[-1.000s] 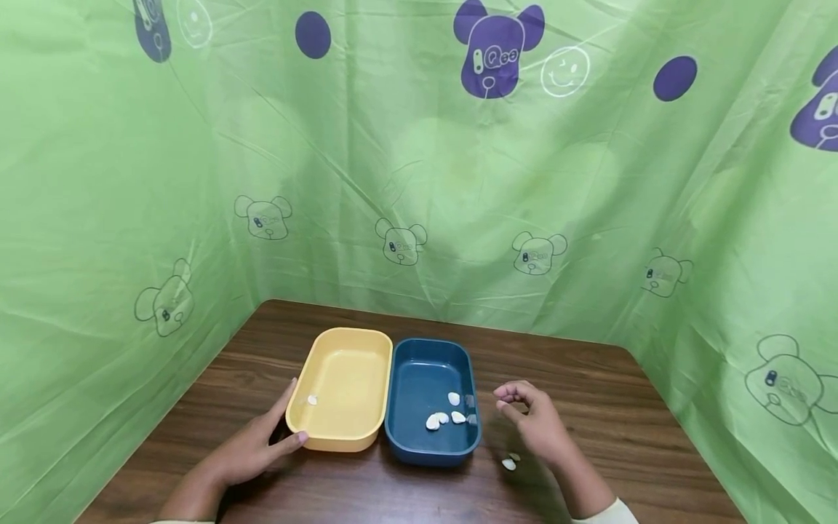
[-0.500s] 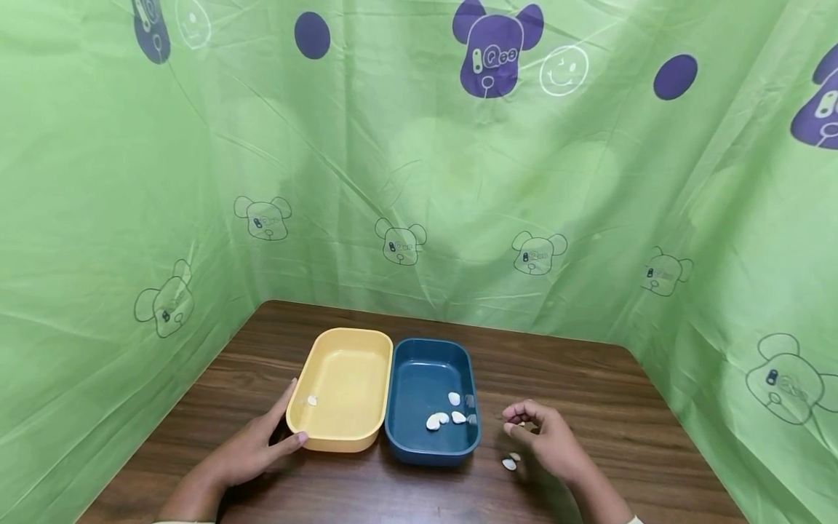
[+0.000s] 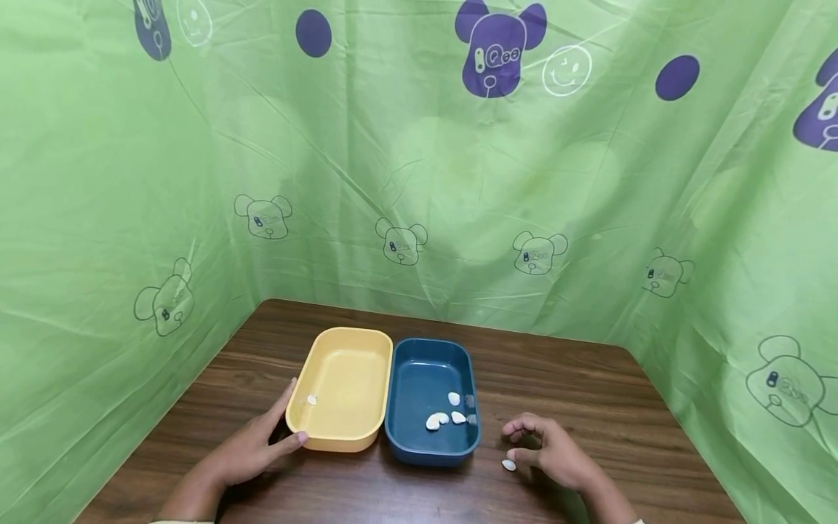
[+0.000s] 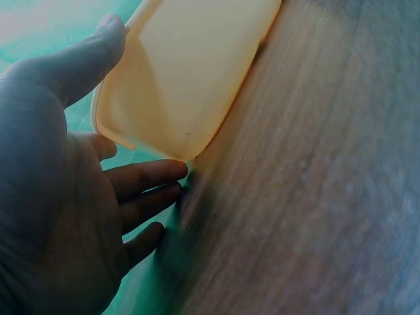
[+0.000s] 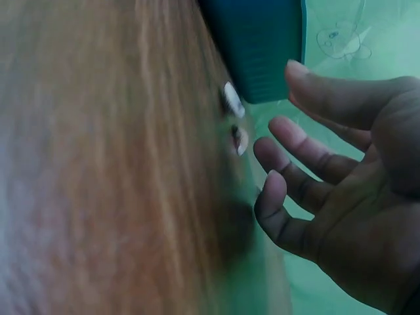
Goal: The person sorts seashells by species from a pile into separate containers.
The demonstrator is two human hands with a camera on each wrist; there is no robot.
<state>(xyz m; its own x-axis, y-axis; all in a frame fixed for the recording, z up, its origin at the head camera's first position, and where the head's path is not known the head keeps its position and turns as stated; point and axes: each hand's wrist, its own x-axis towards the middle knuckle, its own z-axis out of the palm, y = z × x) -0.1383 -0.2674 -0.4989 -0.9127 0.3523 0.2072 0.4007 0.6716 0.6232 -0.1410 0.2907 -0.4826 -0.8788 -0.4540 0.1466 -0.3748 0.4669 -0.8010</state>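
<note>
My left hand (image 3: 252, 447) rests on the near-left corner of a yellow tray (image 3: 340, 442), its thumb at the front wall and its fingers along the left side. In the left wrist view these fingers are mostly straight. One small white shell (image 3: 312, 399) lies in this tray. My right hand (image 3: 550, 451) hovers low over the table with loosely bent fingers and holds nothing. By its thumb lies a white shell (image 3: 508, 465). The right wrist view shows a second, tan-and-white shell (image 5: 241, 140) beside the white one; in the head view the hand hides it.
A dark blue tray (image 3: 432, 458) stands right beside the yellow one, with several white shells (image 3: 433, 421) in it. Both trays are on a brown wooden table (image 3: 556, 356). Green printed cloth (image 3: 419, 167) surrounds the table at the back and sides.
My right hand has moved down and nearer, from beside the blue tray to the loose shells on the table. My left hand and both trays have stayed put.
</note>
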